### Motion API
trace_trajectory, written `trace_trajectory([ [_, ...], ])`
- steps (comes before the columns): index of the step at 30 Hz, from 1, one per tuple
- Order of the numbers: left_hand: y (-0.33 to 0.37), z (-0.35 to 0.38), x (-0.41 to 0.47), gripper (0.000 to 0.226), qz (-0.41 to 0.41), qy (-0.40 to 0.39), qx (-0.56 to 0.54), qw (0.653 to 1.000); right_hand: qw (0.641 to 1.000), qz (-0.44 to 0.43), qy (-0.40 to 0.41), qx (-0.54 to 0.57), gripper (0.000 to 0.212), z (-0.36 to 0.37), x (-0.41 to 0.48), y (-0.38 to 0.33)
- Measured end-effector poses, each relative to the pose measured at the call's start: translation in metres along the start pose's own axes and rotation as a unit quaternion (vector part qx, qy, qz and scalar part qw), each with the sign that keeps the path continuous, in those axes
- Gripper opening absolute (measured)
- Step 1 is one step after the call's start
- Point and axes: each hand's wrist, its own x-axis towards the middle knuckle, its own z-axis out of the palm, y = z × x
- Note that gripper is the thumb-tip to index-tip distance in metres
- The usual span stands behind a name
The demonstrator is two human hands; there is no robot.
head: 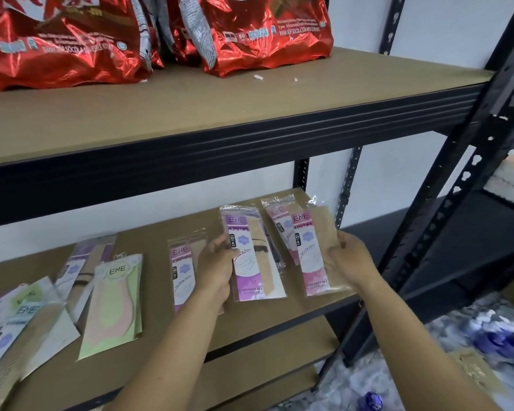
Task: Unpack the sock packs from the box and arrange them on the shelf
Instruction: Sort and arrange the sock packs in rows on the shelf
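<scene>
Placement of sock packs is proceeding on the lower shelf board [279, 324], so the arranging step is judged to be in hand. The left hand [217, 262] is gripping the purple ENE sock pack [258, 262] by its left edge, fingers curled round it. The right hand [350, 256] is gripping the pink ENE sock pack [315, 256] by its right edge. Both packs are sitting at the 3 o'clock end of the laid-out row; whether they are touching the board cannot be determined. A second pink pack [278, 221] is lying at 11 o'clock of the held pink one, partly under it. A third pink pack [180, 262] is lying at 9 o'clock of the purple pack, partly hidden by the left hand, with a green-and-peach pack [113, 301] further toward 9 o'clock. Red KitKat bags [72, 40] are standing on the upper shelf board [220, 114] at 12 o'clock. The box is not identifiable. The next move is calling for laying both packs flat, side by side without overlap, aligning them with the row, then releasing each edge.
</scene>
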Motion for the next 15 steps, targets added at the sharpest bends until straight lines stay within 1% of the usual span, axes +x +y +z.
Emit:
trace_trajectory([
  [2,0.0,-0.002,0.001,0.041,0.005,0.002,-0.001,1.0,0.998,-0.019,-0.004,-0.061,0.037,0.003,0.022,-0.013],
  [4,0.001,-0.002,0.0,0.038,0.006,0.01,-0.014,1.0,0.996,-0.032,-0.003,-0.089,0.025,0.008,0.042,-0.025],
  [8,0.002,-0.001,-0.005,0.039,0.003,0.015,-0.032,0.999,0.99,-0.035,-0.006,-0.134,0.018,0.017,0.076,-0.037],
  [10,-0.001,-0.002,-0.005,0.039,-0.002,0.012,-0.039,0.999,0.987,-0.035,0.002,-0.156,0.024,0.023,0.089,-0.036],
  [13,-0.003,-0.001,-0.009,0.039,-0.006,0.005,-0.044,0.999,0.971,-0.037,0.021,-0.236,0.046,0.034,0.092,-0.035],
  [15,-0.005,0.0,-0.01,0.039,-0.011,0.008,-0.05,0.999,0.957,-0.04,0.016,-0.287,0.057,0.039,0.085,-0.035],
])
